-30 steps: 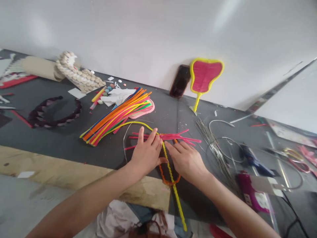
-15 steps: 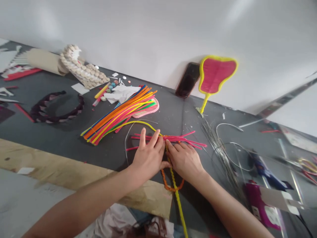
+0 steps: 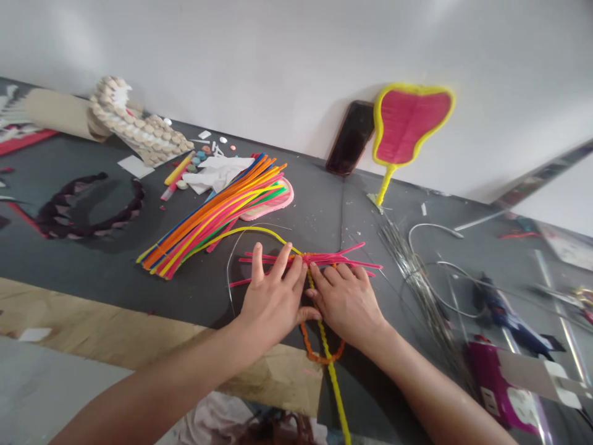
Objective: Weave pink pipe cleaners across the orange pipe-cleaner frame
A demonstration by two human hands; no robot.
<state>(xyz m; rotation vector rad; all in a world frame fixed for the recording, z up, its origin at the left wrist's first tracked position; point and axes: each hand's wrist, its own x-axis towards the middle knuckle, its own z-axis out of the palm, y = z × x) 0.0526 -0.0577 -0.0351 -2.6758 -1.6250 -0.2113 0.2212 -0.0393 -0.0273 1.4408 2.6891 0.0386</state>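
Pink pipe cleaners [image 3: 340,256] lie crosswise at a joint with a twisted yellow pipe-cleaner stem [image 3: 336,392] and an orange twisted loop [image 3: 319,358]. My left hand [image 3: 273,296] is spread over their left side, index fingertip pressing near the joint, thumb stretched toward the stem. From the right, my right hand [image 3: 349,300] has bent fingers on the pink strands, its index tip at the joint. A yellow pipe cleaner [image 3: 252,228] curves away from the joint. The fingers partly hide the joint and loop.
A bundle of coloured pipe cleaners [image 3: 204,228] lies left. Behind, a phone [image 3: 349,139] and a pink-and-yellow paddle shape [image 3: 412,123] lean on the wall. Wires [image 3: 412,266] and a magenta glue gun-like device [image 3: 498,383] lie right. A dark braided headband [image 3: 88,210] is far left.
The camera view has shifted slightly, so the bench items on the left sit further left. Both hands stay at the joint of the pink pipe cleaners with little visible movement.
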